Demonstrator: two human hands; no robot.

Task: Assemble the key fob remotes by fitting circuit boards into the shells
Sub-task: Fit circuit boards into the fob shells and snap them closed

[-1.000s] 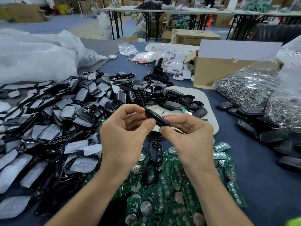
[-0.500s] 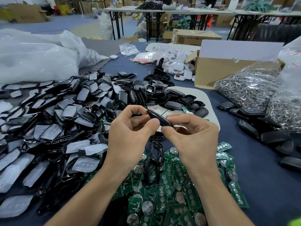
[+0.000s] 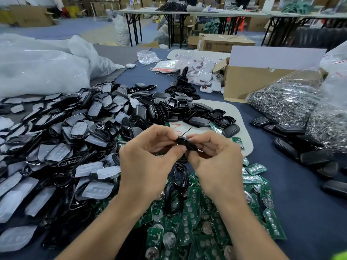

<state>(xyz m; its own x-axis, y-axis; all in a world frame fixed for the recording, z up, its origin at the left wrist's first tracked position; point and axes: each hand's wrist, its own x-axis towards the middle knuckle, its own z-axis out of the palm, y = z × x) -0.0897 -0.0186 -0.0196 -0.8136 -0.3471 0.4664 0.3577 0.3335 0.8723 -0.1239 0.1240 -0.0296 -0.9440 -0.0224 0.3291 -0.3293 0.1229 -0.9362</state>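
Observation:
Both hands hold one black key fob shell [image 3: 185,143] edge-on above the table. My left hand [image 3: 148,162] pinches its left end between thumb and fingers. My right hand [image 3: 216,162] pinches its right end the same way. Whether a board sits inside the shell is hidden. Under my wrists lies a heap of green circuit boards [image 3: 195,218] with coin cells. A large pile of black shells and grey button pads [image 3: 62,147] covers the left of the table. More open shells [image 3: 180,107] lie behind my hands.
Closed black fobs [image 3: 293,139] lie on the blue cloth at the right. Bags of metal key rings [image 3: 293,102] and a cardboard box [image 3: 251,79] stand at the back right. White plastic sacks [image 3: 41,66] fill the back left. A pale board [image 3: 234,113] lies under the far shells.
My hands have drawn closer together on the shell, and the thumbs now nearly meet. The shell has stayed at about the same spot.

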